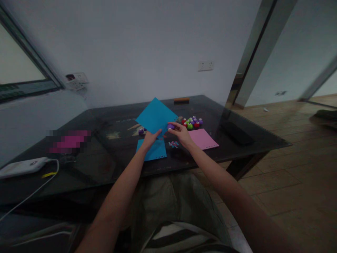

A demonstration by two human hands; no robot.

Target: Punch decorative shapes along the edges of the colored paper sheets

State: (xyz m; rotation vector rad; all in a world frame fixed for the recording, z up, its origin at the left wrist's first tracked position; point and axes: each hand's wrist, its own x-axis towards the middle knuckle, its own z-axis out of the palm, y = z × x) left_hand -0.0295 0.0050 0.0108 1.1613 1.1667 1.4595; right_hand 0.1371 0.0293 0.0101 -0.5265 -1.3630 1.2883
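My left hand (151, 138) pinches the lower corner of a blue paper sheet (155, 116), held tilted above the dark glass table (110, 165). My right hand (181, 133) grips a small purple paper punch (171, 126) clamped on the sheet's right edge. Below the hands a second blue sheet (155, 151) with punched holes lies flat on the table. Small punched-out paper bits (173, 144) sit beside it, close to my right wrist.
A pink sheet (202, 138) lies right of my hands. Behind it is a cluster of several coloured punches (192, 122); another purple punch (141, 131) stands left. An orange block (181, 100), a black case (237, 133) and a white power bank (23, 167) with cable are on the table.
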